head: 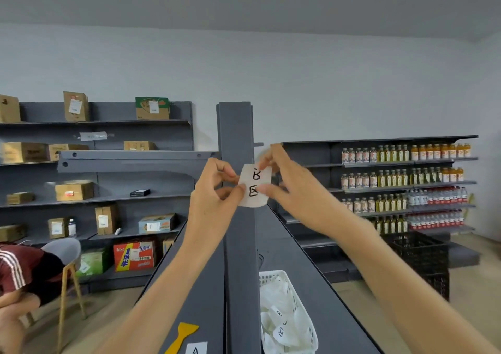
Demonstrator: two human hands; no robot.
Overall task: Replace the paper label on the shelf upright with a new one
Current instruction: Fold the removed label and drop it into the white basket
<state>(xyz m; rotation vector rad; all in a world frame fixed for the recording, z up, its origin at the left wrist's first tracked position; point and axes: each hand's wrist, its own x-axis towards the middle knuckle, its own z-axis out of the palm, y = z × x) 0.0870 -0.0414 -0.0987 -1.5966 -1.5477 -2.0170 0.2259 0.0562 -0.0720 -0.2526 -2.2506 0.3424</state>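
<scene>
A white paper label [254, 185] with two black handwritten characters is held in front of the grey shelf upright [236, 131], which rises at the centre. My left hand [215, 191] pinches the label's left edge with thumb and fingers. My right hand [287, 180] grips its upper right corner and right edge. The label curls slightly and covers part of the upright; I cannot tell whether it touches the metal. Another white label [195, 348] marked with a letter lies on the shelf top at the bottom edge.
A yellow scraper [182, 336] lies on the grey shelf top beside the lower label. A white basket [287, 313] with several crumpled labels sits right of the upright. Shelves with boxes stand left, bottles right. A seated person [24, 272] is at the far left.
</scene>
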